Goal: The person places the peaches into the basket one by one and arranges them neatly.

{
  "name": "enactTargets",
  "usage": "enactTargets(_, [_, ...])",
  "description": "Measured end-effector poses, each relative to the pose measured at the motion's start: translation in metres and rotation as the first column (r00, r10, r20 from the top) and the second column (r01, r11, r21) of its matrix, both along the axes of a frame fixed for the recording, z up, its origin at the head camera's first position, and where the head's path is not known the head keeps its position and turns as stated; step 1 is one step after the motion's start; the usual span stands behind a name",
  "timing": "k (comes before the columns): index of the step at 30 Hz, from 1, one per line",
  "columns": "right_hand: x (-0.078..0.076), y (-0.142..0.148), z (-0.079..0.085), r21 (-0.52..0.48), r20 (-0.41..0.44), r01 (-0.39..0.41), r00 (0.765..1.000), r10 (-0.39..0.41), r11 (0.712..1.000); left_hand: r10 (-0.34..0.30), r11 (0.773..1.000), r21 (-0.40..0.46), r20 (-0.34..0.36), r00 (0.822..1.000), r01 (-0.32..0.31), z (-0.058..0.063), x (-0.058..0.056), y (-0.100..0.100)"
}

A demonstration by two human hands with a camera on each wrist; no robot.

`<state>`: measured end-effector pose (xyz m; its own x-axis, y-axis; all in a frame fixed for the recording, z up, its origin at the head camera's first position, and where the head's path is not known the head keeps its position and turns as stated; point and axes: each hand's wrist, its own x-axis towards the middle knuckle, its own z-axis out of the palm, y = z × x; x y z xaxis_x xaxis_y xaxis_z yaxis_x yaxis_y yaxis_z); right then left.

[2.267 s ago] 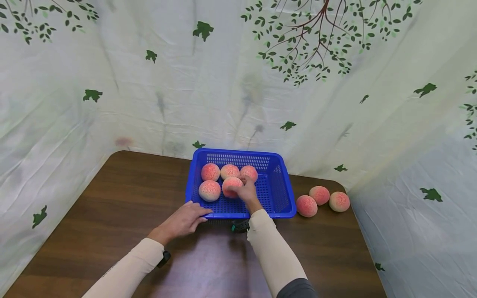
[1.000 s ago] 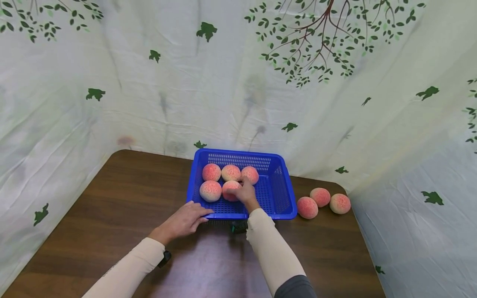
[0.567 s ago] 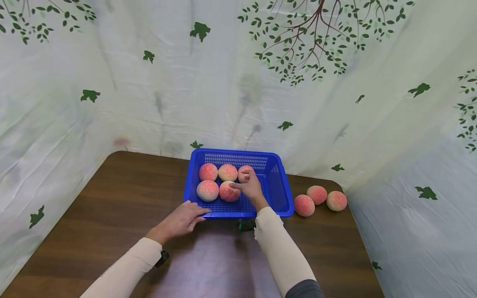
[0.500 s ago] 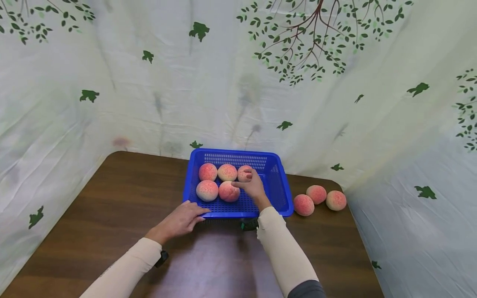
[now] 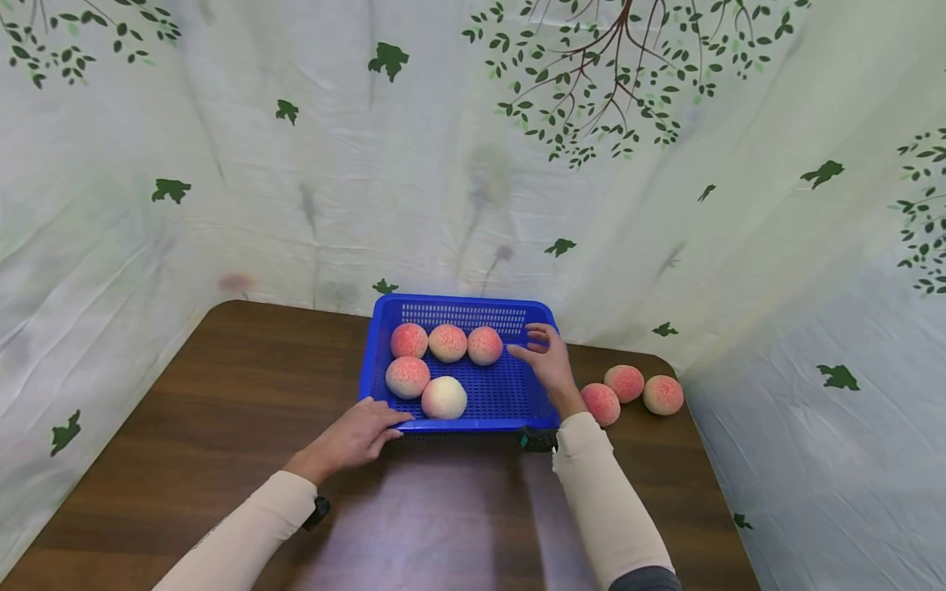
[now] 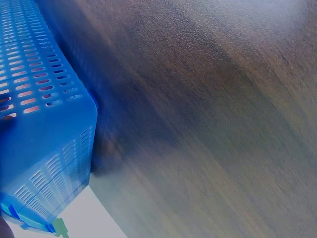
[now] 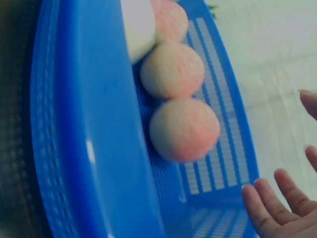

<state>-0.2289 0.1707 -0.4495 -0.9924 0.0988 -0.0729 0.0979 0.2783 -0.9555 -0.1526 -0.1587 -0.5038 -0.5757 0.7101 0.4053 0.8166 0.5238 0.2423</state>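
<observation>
A blue plastic basket (image 5: 473, 425) holds several pink and cream peaches. Three stand along its back, among them the right-hand one (image 5: 484, 345); in front are a pink-topped peach (image 5: 407, 377) and a mostly cream peach (image 5: 444, 398). My left hand (image 5: 353, 437) grips the rim at the front left corner, fingers over the edge and thumb below. My right hand (image 5: 549, 361) hovers above the basket's right side, fingers and thumb spread with nothing between them. In the right wrist view, spread fingertips (image 7: 252, 193) show beyond the back-row peach (image 7: 184, 130).
Three more peaches lie on the brown table (image 5: 222, 427) right of the basket: a near one (image 5: 601, 405), a back one (image 5: 624, 383) and a right one (image 5: 663, 395). A white curtain (image 5: 332, 205) with leaf prints rises right behind the table.
My right hand let go of the front peach and moved right. That peach rolled toward the front, now showing its cream side. My left hand stayed on the rim.
</observation>
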Motion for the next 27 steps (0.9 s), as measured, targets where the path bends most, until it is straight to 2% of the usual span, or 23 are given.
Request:
enactTargets(5, [0.002,0.027,-0.001,-0.039,-0.046,0.026,0.999,-0.028,0.999,0.009,1.000,-0.015,0.015,1.000,-0.009,0.001,0.000,0.000])
enactTargets(8, [0.004,0.042,-0.003,-0.068,-0.028,0.062,0.998,-0.064,0.996,0.011,1.000,-0.016,0.014,1.000,-0.011,0.001,0.000,0.000])
enactTargets(15, [0.011,0.075,-0.004,-0.031,-0.048,0.130,0.990,-0.132,0.991,0.007,1.000,-0.009,0.002,1.000,-0.007,0.002,0.001,0.000])
enactTargets(27, [0.022,0.123,-0.025,0.008,0.005,0.225,0.974,-0.225,0.974,0.009,1.000,-0.002,0.013,1.000,-0.009,0.000,0.001,-0.001])
